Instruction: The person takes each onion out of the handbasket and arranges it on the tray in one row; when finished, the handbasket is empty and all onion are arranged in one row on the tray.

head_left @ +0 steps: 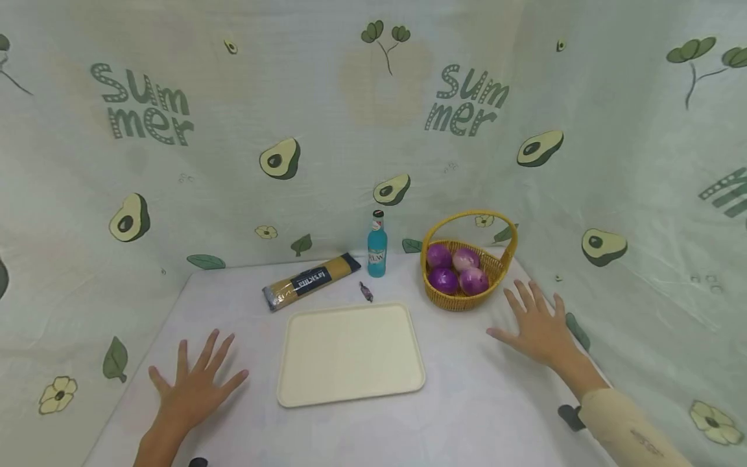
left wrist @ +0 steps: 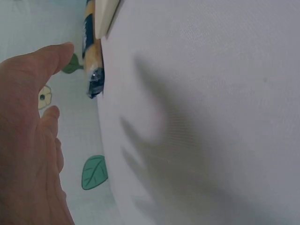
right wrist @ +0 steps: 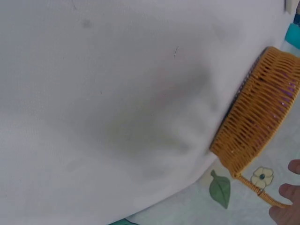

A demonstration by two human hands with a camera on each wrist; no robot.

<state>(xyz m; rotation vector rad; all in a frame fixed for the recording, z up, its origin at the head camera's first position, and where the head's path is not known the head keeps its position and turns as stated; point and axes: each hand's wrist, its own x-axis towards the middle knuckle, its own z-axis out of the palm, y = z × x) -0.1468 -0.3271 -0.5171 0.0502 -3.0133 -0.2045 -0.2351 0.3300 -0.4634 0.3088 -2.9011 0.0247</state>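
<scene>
My left hand [head_left: 192, 392] is spread over the left part of the table, fingers straight, holding nothing. In the left wrist view its thumb side [left wrist: 28, 93] shows, with its shadow on the white cloth. My right hand [head_left: 539, 327], also spread and holding nothing, is just in front and to the right of a yellow wicker basket [head_left: 458, 303]. Several purple onion-like vegetables [head_left: 443, 281] lie inside the basket, whose tall handle stands upright. Between the hands lies a cream rectangular tray [head_left: 351, 355] with nothing on it.
Behind the tray lie a pack of spaghetti [head_left: 312, 280] and a small wrapped candy [head_left: 366, 292]. A blue glass bottle [head_left: 377, 250] stands upright at the back, left of the basket. Printed cloth [head_left: 327, 97] hangs behind and beside the white table.
</scene>
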